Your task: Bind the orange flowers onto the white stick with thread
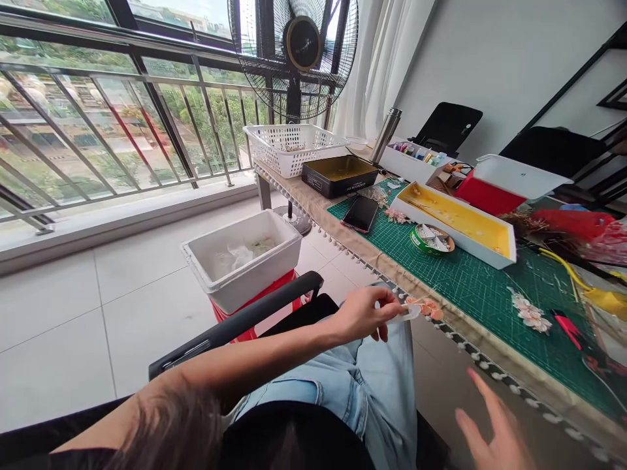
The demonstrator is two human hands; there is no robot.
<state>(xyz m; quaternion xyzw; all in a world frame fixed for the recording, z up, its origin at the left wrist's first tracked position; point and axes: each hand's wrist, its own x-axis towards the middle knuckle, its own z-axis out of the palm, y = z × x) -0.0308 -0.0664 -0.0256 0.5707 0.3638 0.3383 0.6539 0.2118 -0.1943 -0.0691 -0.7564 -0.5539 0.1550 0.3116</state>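
My left hand (369,313) is closed in a pinch above my lap, close to the table's front edge. From its fingertips juts an orange flower ornament (430,309) with a pale translucent piece (411,313) beside it. How the two are joined is too small to tell. My right hand (494,424) is apart from it at the lower right, slightly blurred, fingers spread and nothing in them. On the green cutting mat (470,294) beyond lie a pale pink flower spray (530,312) and a round divided dish (432,239) of white beads.
A yellow-lined white tray (455,219), a phone (360,214), a black baking tin (337,175) and a white basket (294,147) stand along the table. A red-and-black tool (567,329) lies right. A white bin (240,261) and the chair's armrest (235,320) are at left.
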